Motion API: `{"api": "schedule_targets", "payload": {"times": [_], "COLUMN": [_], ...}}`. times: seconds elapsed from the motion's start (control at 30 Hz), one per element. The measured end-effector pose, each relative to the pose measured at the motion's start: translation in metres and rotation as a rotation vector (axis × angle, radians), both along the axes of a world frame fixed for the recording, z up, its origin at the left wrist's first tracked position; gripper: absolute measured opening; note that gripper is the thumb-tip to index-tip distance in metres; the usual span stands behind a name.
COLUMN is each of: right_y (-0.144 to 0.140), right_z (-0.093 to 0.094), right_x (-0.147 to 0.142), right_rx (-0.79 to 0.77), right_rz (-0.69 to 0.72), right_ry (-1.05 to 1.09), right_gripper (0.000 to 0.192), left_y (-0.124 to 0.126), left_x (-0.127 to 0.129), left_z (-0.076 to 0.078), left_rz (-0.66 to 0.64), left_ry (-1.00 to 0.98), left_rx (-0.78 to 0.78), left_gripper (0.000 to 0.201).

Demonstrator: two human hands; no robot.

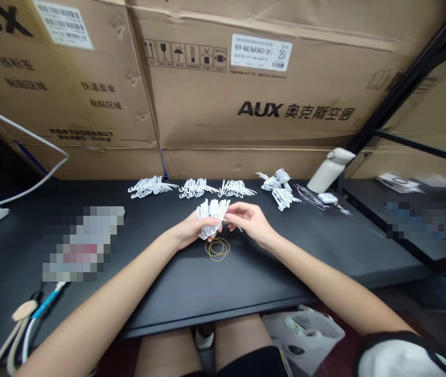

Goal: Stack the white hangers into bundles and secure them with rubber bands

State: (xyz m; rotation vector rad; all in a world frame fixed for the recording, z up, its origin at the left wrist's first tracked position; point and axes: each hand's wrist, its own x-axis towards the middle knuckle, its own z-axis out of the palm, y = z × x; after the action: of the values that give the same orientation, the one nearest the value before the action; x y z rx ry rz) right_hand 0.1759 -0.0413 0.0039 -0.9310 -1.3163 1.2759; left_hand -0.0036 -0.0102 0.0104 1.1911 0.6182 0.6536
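Head view: only view, looks down on a black table (191, 283).
Left hand (191, 234): fingers curled shut round a bundle of white hooks (211, 213), held just above the table near the middle.
Right hand (248, 220): partly closed, fingertips pinching at the right side of the same bundle (what exactly it pinches is too small to tell).
Rubber bands (217, 248): yellow loops lying flat on the table, just below the hands, apart from them.
Hook piles: three white piles in a row behind the hands, left pile (150, 186), middle pile (196, 188), third pile (236, 188); a looser heap (280, 187) to the right.
White bottle (329, 169): tilted, leaning at the back right, with a small white gadget (327, 198) just beside it.
Big box (262, 78): cardboard, print "AUX" plus Chinese characters, white label reads "KFR-46G/BpR3AES1(B1)" and "25", row of handling icons top left.
Left box (57, 73): cardboard, "AUX" partly cut off, barcode sticker, Chinese print (small).
White cable (30, 139): runs across the left box down to the table.
Blurred patches: two pixelated areas, unreadable.
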Motion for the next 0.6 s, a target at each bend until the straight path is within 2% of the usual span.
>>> {"api": "schedule_targets", "payload": {"times": [0.13, 0.27, 0.5, 0.6], "right_y": [0.001, 0.002, 0.001, 0.001], "right_z": [0.001, 0.009, 0.027, 0.028], "right_x": [0.003, 0.008, 0.023, 0.026], "right_rx": [-0.012, -0.039, 0.062, 0.095], "right_rz": [0.012, 0.111, 0.274, 0.253], "right_ry": [-0.057, -0.067, -0.118, -0.136], "right_gripper": [0.025, 0.026, 0.019, 0.018], "left_y": [-0.002, -0.003, 0.009, 0.012], "left_x": [0.005, 0.007, -0.008, -0.012], "left_z": [0.005, 0.005, 0.008, 0.013], "left_rz": [0.05, 0.072, 0.132, 0.203], "left_ry": [0.035, 0.027, -0.225, -0.318], "left_rx": [0.047, 0.058, -0.142, -0.186], "left_gripper": [0.028, 0.024, 0.02, 0.019]}}
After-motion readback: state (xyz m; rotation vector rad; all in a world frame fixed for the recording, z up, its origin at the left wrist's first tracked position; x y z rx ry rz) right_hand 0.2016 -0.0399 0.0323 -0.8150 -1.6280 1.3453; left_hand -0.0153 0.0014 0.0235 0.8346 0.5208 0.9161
